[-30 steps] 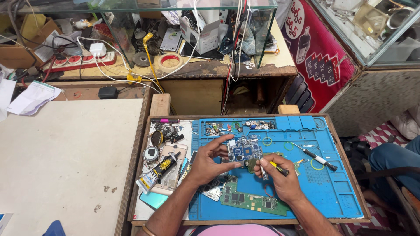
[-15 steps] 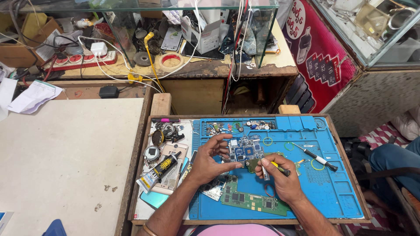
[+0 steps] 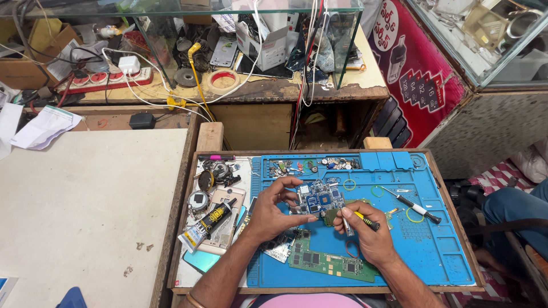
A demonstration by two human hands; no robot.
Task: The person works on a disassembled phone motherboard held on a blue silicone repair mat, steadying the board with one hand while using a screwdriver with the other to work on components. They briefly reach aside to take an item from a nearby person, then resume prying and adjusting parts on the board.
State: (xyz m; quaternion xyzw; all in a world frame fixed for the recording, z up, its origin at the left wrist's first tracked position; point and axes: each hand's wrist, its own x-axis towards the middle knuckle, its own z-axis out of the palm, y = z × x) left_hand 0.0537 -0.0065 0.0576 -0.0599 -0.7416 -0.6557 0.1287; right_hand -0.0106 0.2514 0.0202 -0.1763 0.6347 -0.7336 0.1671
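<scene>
- Nearest, at 6 o'clock on the blue work mat [image 3: 434, 251]: a long green circuit board [image 3: 331, 263] lying flat, just below both hands.
- Left hand [image 3: 273, 215], about 8 o'clock from mat centre: fingers curled, pinching the left edge of a small blue circuit board [image 3: 321, 199] between thumb and fingertips, held just above the mat.
- Right hand [image 3: 370, 236], at 5 o'clock of that board: closed around a yellow-handled tool [image 3: 361, 219]; its tip sits at the board's lower right edge, though contact is hard to judge from here.
- At 3 o'clock, well apart from the hands: a black-handled screwdriver [image 3: 415, 205] lying on the mat.
- At 9 o'clock, left of the mat in the wooden tray [image 3: 181, 239]: a glue tube [image 3: 206, 226] with a black cap, lying across a phone back.
- At 12 o'clock on the mat's far edge: small screws and parts [image 3: 319, 165] in shallow compartments.
- Beyond, far side: glass case [image 3: 251, 40] above a cluttered shelf with a red power strip [image 3: 105, 80].
- Pale tabletop [image 3: 85, 211] spreads out at 9 o'clock.
</scene>
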